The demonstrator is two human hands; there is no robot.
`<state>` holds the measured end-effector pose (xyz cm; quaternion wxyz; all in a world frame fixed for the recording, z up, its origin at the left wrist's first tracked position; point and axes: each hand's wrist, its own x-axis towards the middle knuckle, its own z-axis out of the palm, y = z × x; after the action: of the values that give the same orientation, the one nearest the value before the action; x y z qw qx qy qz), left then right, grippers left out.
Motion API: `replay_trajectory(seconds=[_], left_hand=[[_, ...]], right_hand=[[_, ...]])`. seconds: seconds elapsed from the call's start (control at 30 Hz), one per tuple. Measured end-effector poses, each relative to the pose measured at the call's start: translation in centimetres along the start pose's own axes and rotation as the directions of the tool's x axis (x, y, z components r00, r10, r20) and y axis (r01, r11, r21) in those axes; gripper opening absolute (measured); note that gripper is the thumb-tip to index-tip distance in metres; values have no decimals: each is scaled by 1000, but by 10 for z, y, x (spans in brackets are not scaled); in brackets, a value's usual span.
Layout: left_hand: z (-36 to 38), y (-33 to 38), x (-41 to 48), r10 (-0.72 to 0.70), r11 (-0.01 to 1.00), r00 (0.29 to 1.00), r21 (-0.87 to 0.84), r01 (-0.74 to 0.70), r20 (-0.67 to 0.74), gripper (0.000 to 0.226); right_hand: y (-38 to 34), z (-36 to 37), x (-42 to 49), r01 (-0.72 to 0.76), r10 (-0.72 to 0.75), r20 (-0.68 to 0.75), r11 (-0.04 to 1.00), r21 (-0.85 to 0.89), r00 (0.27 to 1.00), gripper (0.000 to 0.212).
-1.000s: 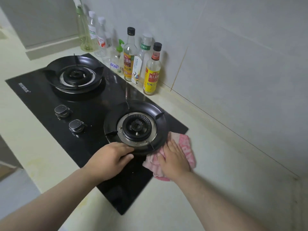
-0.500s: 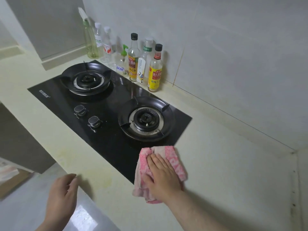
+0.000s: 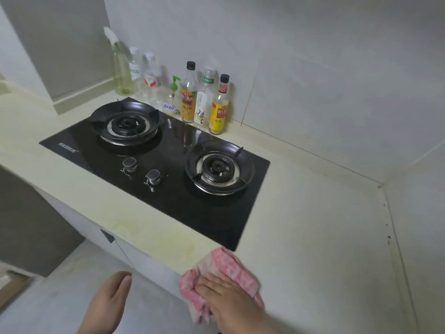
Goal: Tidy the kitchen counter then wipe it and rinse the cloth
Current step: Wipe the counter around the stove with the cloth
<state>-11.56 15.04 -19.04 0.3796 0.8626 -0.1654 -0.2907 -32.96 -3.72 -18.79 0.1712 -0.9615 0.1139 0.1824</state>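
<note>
Grip: right hand (image 3: 228,300) flat, fingers spread, pressing pink cloth (image 3: 221,276) onto counter (image 3: 313,237) at front edge, lower centre of frame.
Other hand: left hand (image 3: 108,302) relaxed, holding nothing, off counter at lower left.
Technique: even pressure, overlapping strokes, extra passes over yellowish stain left of cloth.
Surroundings: black stove (image 3: 154,169) just above cloth; bottles (image 3: 190,92) along wall, upper centre.
Obstacles: stove rim; bottles along back strip.

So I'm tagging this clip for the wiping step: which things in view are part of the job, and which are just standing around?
In the job:
- pink cloth, pressed flat under the right hand
- counter, being wiped at its front edge

Standing by:
- gas hob
- row of bottles along the wall
- left hand, off the counter, holding nothing
</note>
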Motion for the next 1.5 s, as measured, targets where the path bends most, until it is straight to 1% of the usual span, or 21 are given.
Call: replay_trajectory(seconds=[0.07, 0.1, 0.23, 0.3, 0.37, 0.4, 0.47, 0.5, 0.57, 0.6, 0.67, 0.73, 0.8, 0.87, 1.0, 1.07, 1.13, 1.2, 1.33, 1.43, 1.5], left_hand=[[-7, -6, -2, 12, 1000, 998, 8, -12, 62, 11], [-8, -9, 0, 20, 1000, 996, 9, -21, 87, 12], [-12, -12, 8, 45, 999, 984, -27, -41, 170, 20], [-11, -13, 12, 22, 998, 982, -68, -10, 185, 22], [-8, -17, 16, -16, 993, 981, -110, 37, 192, 29], [-5, -20, 18, -29, 990, 980, -127, 55, 199, 35], [0, -27, 20, -58, 982, 974, -163, 95, 220, 42], [2, -29, 19, -71, 977, 973, -183, 113, 220, 42], [6, -38, 17, -90, 968, 974, -212, 135, 207, 36], [8, -43, 16, -102, 964, 975, -220, 146, 200, 36], [9, -54, 13, -131, 957, 974, -233, 173, 186, 38], [11, -65, 9, -177, 943, 968, -250, 218, 176, 32], [14, -74, 4, -215, 931, 963, -262, 252, 164, 34], [19, -79, 1, -245, 922, 956, -266, 281, 160, 36], [27, -69, 7, -226, 916, 959, -299, 269, 171, 23], [28, -55, 15, -169, 928, 974, -310, 208, 150, 34], [27, -42, 24, -141, 947, 984, -274, 167, 111, 52], [27, -35, 33, -118, 962, 990, -236, 133, 77, 63], [32, -27, 43, -84, 955, 994, -279, 98, 63, 67], [41, -17, 42, -83, 929, 996, -359, 90, 35, 68], [47, -12, 41, -98, 906, 995, -410, 101, 29, 70]], right_hand=[[-12, 9, -6, -50, 50, -16, 999, 0, 999, 50], [-19, 8, -9, -88, 89, -10, 994, 61, 996, 52], [-37, 5, -11, -227, 249, -139, 961, 155, 958, 55], [-40, 3, -8, -312, 348, -232, 933, 178, 908, 65], [-43, 9, -1, -378, 424, -257, 902, 211, 869, 80], [-45, 10, 3, -423, 481, -289, 873, 242, 828, 86], [-49, 12, 15, -538, 623, -298, 779, 322, 724, 89], [-51, 11, 21, -593, 672, -296, 740, 318, 679, 89], [-53, 13, 33, -650, 701, -339, 711, 266, 628, 91], [-53, 14, 37, -652, 692, -338, 719, 242, 638, 93], [-48, 15, 42, -631, 648, -286, 759, 161, 706, 102], [-41, 13, 44, -595, 596, -231, 799, 81, 769, 107], [-37, 10, 48, -557, 541, -194, 830, -33, 818, 101], [-37, 6, 55, -532, 520, -148, 845, -56, 841, 89], [-34, -14, 72, -322, 314, -102, 944, -76, 944, 89], [-32, -23, 83, -241, 229, -141, 968, -74, 963, 96], [-31, -30, 95, -175, 166, -102, 980, -91, 981, 98], [-28, -37, 109, -88, 78, -76, 988, -130, 994, 94], [-23, -46, 139, 60, -75, -68, 978, -201, 995, 81], [-24, -48, 145, 89, -104, -105, 987, -137, 989, 80], [-23, -45, 141, 35, -52, -165, 994, -103, 985, 86]])
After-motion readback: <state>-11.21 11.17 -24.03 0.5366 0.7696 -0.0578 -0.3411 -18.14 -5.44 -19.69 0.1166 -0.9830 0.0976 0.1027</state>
